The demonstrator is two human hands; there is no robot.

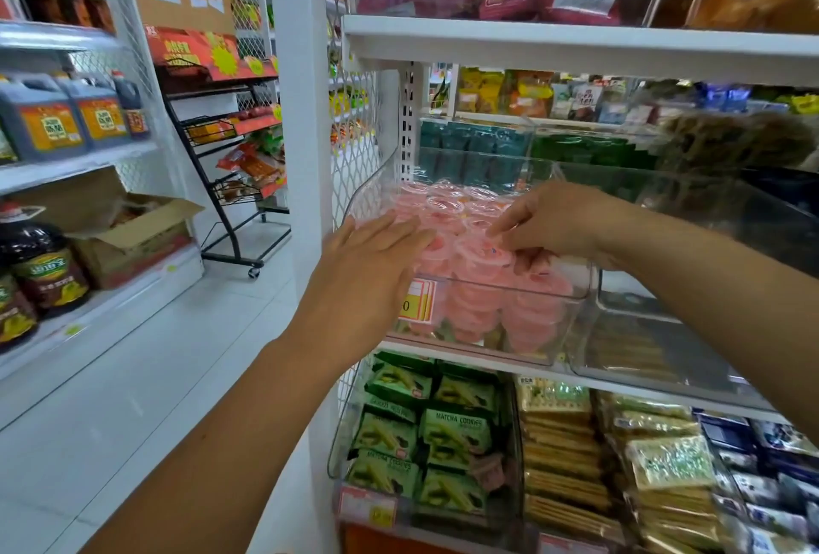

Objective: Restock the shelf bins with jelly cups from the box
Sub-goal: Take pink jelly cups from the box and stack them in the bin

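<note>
While heaped to its rim, bin [509, 292]: jelly cups [447, 210] to be kept level.
Left hand [372, 261]: grip wide, flat.
Right hand [563, 221]: grip pinched on jelly cup [483, 249]; to be seated flat.

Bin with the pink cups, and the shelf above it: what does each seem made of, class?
Bin: clear glossy plastic; the cups show through its wall. Shelf: probably white painted metal, smooth and matte, beside a perforated upright.
</note>
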